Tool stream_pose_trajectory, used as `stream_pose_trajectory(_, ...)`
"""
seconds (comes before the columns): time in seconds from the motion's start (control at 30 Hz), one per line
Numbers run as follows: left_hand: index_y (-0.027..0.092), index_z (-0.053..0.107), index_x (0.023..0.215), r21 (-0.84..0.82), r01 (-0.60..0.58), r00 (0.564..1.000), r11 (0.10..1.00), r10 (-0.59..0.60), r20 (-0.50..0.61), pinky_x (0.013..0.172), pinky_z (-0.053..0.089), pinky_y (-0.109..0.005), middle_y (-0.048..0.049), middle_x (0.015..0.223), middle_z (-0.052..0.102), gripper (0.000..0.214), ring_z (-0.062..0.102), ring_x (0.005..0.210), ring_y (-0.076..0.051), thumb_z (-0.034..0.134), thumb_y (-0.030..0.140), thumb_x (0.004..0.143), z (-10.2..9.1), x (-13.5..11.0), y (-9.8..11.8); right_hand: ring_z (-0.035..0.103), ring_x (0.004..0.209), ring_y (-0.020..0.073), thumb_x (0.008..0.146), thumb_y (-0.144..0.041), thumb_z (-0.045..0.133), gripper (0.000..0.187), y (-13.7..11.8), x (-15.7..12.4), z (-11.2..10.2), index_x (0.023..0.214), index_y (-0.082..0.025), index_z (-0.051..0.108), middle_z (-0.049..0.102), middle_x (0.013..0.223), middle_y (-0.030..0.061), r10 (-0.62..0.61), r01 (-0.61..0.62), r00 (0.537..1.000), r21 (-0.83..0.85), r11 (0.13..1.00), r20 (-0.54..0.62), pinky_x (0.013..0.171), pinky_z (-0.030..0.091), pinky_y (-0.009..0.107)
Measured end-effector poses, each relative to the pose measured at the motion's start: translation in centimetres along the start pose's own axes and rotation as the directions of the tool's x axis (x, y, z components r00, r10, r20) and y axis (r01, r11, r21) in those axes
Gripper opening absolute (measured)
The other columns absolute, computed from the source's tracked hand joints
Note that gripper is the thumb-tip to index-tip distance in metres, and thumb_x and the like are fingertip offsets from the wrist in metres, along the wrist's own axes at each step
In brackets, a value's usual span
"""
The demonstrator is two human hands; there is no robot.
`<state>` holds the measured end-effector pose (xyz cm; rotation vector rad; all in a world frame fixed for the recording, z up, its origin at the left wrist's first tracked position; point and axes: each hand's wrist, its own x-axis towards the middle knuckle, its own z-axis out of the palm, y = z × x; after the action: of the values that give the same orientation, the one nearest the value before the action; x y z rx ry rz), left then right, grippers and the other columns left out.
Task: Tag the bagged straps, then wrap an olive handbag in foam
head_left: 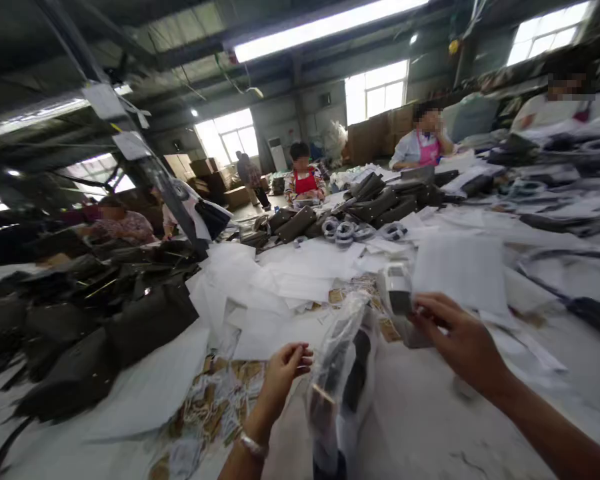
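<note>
A clear plastic bag with a dark item inside stands in front of me on the white table. Just left of it is my left hand, its fingers loosely bent and apart from the bag, holding nothing that I can see. My right hand reaches in from the right, thumb and fingers pinched at the edge of a small boxy grey-and-white thing. That thing is blurred, and whatever lies between the fingertips is too small to make out.
Brown tags with white strings lie left of my left hand. White foam sheets spread across the table. Dark bags pile up at left, more dark pieces behind. A metal post rises at left. Several people sit farther back.
</note>
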<state>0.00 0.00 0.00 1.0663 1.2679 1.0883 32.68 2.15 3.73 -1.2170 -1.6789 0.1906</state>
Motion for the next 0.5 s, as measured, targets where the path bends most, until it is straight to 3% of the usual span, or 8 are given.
stream_pose_trajectory(0.1, 0.012, 0.074, 0.098, 0.026, 0.011, 0.996, 1.0, -0.013, 0.085, 0.078, 0.053, -0.034, -0.0118, 0.09, 0.075, 0.065, 0.068, 0.083, -0.024, 0.062, 0.073, 0.078, 0.5, -1.6, 3.5, 0.067, 0.079, 0.0173, 0.095, -0.041, 0.06, 0.021, -1.8, -5.8, 0.5, 0.103, -0.025, 0.07, 0.067, 0.104, 0.005, 0.0, 0.002, 1.0, 0.058, 0.998, -0.023, 0.069, 0.056, 0.026)
stream_pose_trajectory(0.17, 0.012, 0.074, 0.1, 0.036, 0.003, 0.981, 0.999, -0.01, 0.196, 0.076, 0.053, -0.034, -0.0123, 0.09, 0.075, 0.07, 0.069, 0.082, -0.024, 0.049, 0.075, 0.085, 1.4, -2.8, 6.2, 0.067, 0.085, 0.0186, 0.095, -0.036, 0.06, 0.017, -3.3, -8.0, 1.3, 0.103, -0.025, 0.07, 0.067, 0.101, 0.0047, -0.006, 0.008, 1.0, 0.112, 0.994, -0.012, 0.074, 0.056, 0.027)
stream_pose_trajectory(0.27, 0.012, 0.075, 0.097, 0.041, -0.049, 0.942, 0.998, 0.032, 0.334, 0.077, 0.054, -0.033, -0.0119, 0.09, 0.075, 0.072, 0.069, 0.079, -0.022, 0.04, 0.075, 0.089, 3.4, -4.8, 10.3, 0.067, 0.092, 0.02, 0.094, -0.029, 0.06, 0.014, -5.6, -8.8, 2.7, 0.103, -0.024, 0.07, 0.067, 0.1, 0.0049, -0.019, 0.015, 1.0, 0.195, 0.981, 0.018, 0.081, 0.056, 0.029)
stream_pose_trajectory(0.33, 0.012, 0.075, 0.096, 0.08, -0.093, 0.933, 0.992, 0.06, 0.354, 0.076, 0.053, -0.032, -0.0102, 0.088, 0.074, 0.066, 0.067, 0.077, -0.02, 0.047, 0.072, 0.088, 4.6, -5.8, 12.5, 0.067, 0.09, 0.0195, 0.094, -0.026, 0.06, 0.014, -7.1, -8.4, 3.6, 0.103, -0.024, 0.07, 0.067, 0.1, 0.0051, -0.026, 0.018, 0.999, 0.248, 0.969, 0.027, 0.079, 0.056, 0.028)
stream_pose_trajectory(0.5, 0.015, 0.073, 0.099, 0.164, -0.171, 0.918, 0.972, 0.096, 0.384, 0.073, 0.048, -0.024, -0.0031, 0.084, 0.07, 0.043, 0.061, 0.076, -0.015, 0.063, 0.055, 0.087, 5.8, -6.8, 14.7, 0.066, 0.095, 0.0183, 0.094, -0.018, 0.057, 0.019, -9.5, -8.3, 4.8, 0.108, -0.024, 0.069, 0.066, 0.104, 0.0056, -0.046, 0.023, 0.997, 0.352, 0.936, 0.057, 0.082, 0.055, 0.026)
